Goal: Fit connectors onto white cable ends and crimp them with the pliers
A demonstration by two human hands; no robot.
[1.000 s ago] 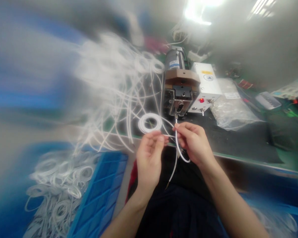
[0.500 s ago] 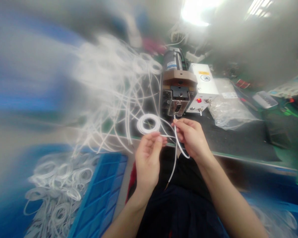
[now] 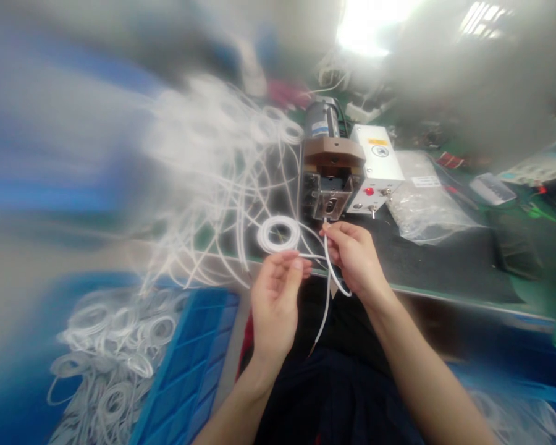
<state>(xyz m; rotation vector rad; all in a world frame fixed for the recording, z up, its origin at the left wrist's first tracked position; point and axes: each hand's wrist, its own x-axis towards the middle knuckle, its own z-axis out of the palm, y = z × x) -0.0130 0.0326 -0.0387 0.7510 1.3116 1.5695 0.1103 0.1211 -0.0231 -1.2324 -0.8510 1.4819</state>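
My right hand (image 3: 354,259) pinches a thin white cable (image 3: 327,296) and holds its upper end up at the opening of a small bench machine (image 3: 330,180). The cable loops below that hand and its free end hangs over my dark lap. My left hand (image 3: 275,296) sits just left of it, fingers curled, fingertips pinching the same cable where it runs from a small white coil (image 3: 278,233) lying on the bench edge.
A big tangle of white cables (image 3: 222,179) covers the bench to the left of the machine. A blue crate (image 3: 185,364) with several coiled cables (image 3: 115,346) stands at my lower left. A white control box (image 3: 376,167) and clear plastic bags (image 3: 426,204) lie right of the machine.
The view has drifted slightly. My hands and the cable keep nearly the same pose, the right hand edging a little up toward the machine's opening.
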